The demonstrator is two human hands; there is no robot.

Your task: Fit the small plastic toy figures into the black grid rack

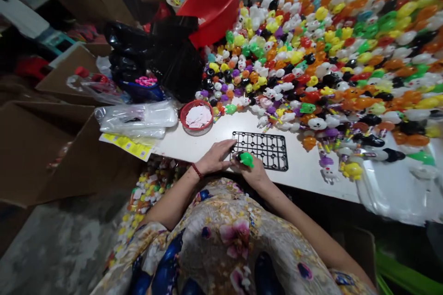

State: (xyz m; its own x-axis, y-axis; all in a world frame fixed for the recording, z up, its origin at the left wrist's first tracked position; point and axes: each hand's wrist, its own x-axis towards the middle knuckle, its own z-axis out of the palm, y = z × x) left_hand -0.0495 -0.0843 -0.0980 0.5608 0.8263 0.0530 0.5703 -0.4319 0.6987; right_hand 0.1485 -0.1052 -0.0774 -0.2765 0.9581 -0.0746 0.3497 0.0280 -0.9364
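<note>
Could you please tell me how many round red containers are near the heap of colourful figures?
2: a small basket holding pale paper slips, left of the black grid, and a large tilted basin farther back, beside the heap. Others may be hidden.

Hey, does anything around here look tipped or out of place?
The large red basin beside the toy heap looks tilted, its rim slanting up to the right instead of level, though the wide-angle view may exaggerate it. I see nothing clearly broken.
</note>
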